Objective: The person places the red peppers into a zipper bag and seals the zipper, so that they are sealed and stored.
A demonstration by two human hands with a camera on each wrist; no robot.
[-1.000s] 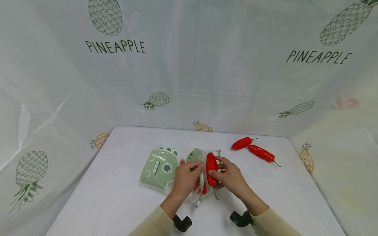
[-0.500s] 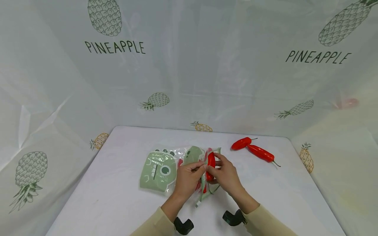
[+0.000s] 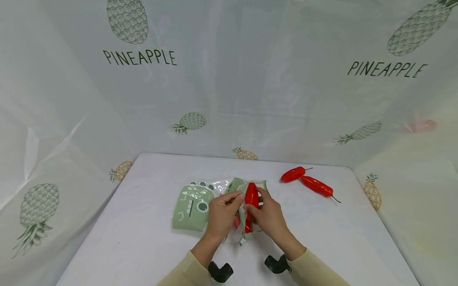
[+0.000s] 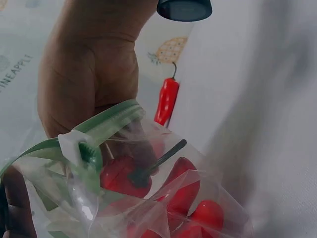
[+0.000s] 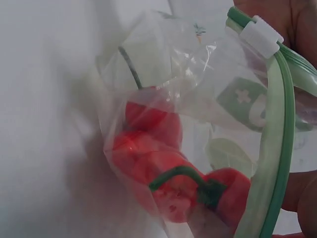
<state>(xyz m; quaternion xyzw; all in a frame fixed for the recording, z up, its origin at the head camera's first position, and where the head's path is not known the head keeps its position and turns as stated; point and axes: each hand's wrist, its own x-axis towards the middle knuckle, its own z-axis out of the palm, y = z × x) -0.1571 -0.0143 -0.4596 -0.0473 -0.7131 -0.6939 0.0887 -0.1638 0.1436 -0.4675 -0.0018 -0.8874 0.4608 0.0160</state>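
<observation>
A clear zip bag (image 3: 193, 208) with a green dinosaur print lies on the table, several red peppers inside it. My left hand (image 3: 222, 212) pinches its green-edged mouth. At that mouth, my right hand (image 3: 271, 214) holds a red chili pepper (image 3: 252, 194). In the left wrist view the right hand (image 4: 94, 74) reaches in past the zip edge; its fingers and the green-stemmed pepper (image 4: 126, 176) show through the plastic. A white slider (image 4: 72, 146) sits on the zip. In the right wrist view bagged peppers (image 5: 153, 119) lie behind the clear wall.
Two more red chili peppers (image 3: 316, 186) rest at the back right of the white table (image 3: 143, 254). A pineapple-print curtain (image 3: 229, 79) encloses the table's back and sides. Black wrist-camera mounts (image 3: 220, 272) hang below both wrists.
The right hand has moved left with the chili pepper, bringing it to the bag's mouth. The left hand keeps its pinch and shifts slightly left; the bag's mouth has bent.
</observation>
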